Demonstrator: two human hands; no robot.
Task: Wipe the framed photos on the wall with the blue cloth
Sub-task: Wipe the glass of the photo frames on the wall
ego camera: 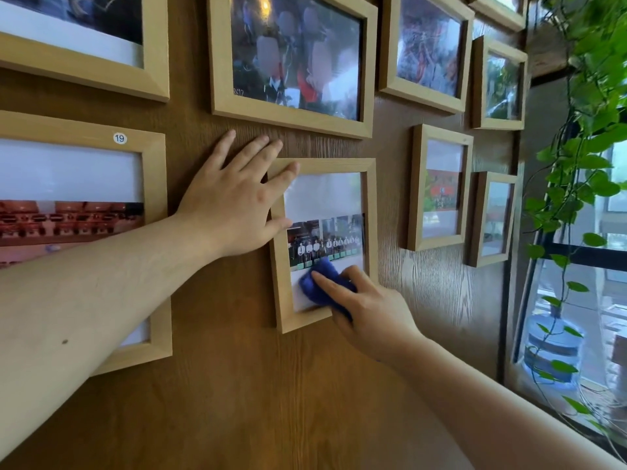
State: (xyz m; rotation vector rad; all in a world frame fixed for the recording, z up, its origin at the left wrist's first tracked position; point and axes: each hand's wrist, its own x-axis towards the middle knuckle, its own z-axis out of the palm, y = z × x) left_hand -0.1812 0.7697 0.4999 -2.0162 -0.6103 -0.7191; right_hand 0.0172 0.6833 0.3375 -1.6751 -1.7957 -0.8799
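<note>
A small upright framed photo in light wood hangs at the middle of the brown wood wall. My right hand presses a bunched blue cloth against the lower part of its glass. My left hand lies flat with fingers spread on the wall and over the frame's upper left corner and left edge, thumb on the glass. Several more framed photos hang around: a large one above, a wide one at left with a "19" sticker, and smaller ones to the right.
A black-framed window runs along the right side. A green trailing plant hangs in front of it. A blue water jug stands low at the right.
</note>
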